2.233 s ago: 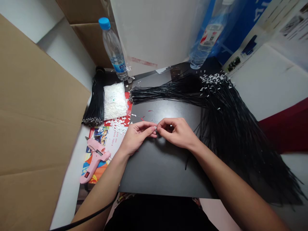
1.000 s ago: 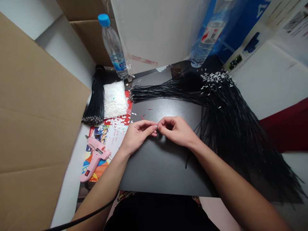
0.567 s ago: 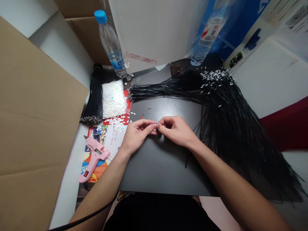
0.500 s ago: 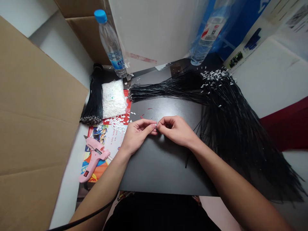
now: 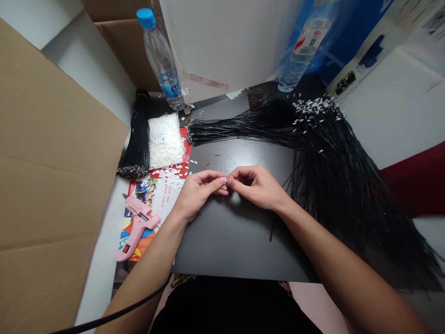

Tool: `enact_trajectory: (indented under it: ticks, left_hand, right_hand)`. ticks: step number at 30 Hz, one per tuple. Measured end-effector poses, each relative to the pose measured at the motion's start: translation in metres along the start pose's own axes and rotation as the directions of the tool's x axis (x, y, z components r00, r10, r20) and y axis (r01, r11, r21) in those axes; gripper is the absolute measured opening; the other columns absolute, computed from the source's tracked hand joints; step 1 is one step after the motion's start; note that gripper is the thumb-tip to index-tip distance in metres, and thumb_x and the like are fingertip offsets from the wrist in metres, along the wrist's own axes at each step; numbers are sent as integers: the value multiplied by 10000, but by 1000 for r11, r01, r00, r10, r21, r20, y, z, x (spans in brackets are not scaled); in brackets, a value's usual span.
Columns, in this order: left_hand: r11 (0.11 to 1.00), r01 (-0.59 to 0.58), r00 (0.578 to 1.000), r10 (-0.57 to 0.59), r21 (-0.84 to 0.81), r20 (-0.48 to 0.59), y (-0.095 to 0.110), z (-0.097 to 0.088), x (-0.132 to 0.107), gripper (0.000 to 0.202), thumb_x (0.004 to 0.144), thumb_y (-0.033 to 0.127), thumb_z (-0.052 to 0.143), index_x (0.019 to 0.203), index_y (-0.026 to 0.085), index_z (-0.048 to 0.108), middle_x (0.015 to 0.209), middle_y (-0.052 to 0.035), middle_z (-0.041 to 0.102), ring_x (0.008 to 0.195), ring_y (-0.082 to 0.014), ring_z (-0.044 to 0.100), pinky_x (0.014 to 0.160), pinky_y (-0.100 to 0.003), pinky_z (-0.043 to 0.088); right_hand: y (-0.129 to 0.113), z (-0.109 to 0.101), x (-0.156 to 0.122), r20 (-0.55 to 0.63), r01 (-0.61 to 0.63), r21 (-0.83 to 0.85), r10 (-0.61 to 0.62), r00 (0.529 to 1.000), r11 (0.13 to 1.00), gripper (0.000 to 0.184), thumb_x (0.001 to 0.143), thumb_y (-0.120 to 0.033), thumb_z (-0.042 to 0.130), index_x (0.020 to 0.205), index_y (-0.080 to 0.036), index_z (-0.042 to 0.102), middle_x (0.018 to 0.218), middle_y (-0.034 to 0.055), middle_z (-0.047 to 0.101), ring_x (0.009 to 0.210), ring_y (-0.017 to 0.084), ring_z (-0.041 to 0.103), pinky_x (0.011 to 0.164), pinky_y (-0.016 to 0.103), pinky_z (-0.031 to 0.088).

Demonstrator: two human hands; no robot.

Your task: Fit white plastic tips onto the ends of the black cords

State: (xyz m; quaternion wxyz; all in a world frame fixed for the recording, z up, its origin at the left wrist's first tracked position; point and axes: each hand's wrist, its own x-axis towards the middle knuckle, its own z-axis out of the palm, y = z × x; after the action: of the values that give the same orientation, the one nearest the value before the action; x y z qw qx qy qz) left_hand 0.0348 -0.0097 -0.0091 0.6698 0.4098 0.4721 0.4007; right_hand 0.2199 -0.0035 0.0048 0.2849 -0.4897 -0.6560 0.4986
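Over the middle of the dark table my left hand [image 5: 203,190] pinches a small white connector housing [image 5: 226,180] between thumb and forefinger. Facing it, my right hand [image 5: 259,185] is closed at the fingertips, which touch the housing. What those fingers pinch is mostly hidden; a black wire [image 5: 271,232] shows below that hand, and I cannot tell whether it is the one held. Loose white housings [image 5: 171,177] lie scattered to the left, beside a clear bag of white housings [image 5: 165,141].
Black wires [image 5: 243,130] with bare metal ends stretch across the back. A large pile of wires with white housings [image 5: 347,185] covers the right side. A wire bundle [image 5: 136,139], pink glue gun [image 5: 139,227] and two water bottles [image 5: 170,83] stand or lie around; cardboard [image 5: 52,162] borders the left.
The camera view has shifted slightly. Both hands stay together at nearly the same spot, fingertips still meeting at the small white housing.
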Motion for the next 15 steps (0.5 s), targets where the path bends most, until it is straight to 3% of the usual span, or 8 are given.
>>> enact_trajectory:
  ticks: [15]
  left_hand:
    - [1000, -9, 998, 9, -4, 58, 2, -1, -1, 228, 723, 309, 843, 871, 147, 781, 774, -43, 754, 651, -120, 685, 679, -249, 562]
  right_hand:
    - [1, -2, 1, 38, -20, 3, 20, 999, 1000, 233, 813, -338, 624, 744, -129, 699, 598, -23, 537, 551, 74, 409, 537, 218, 318]
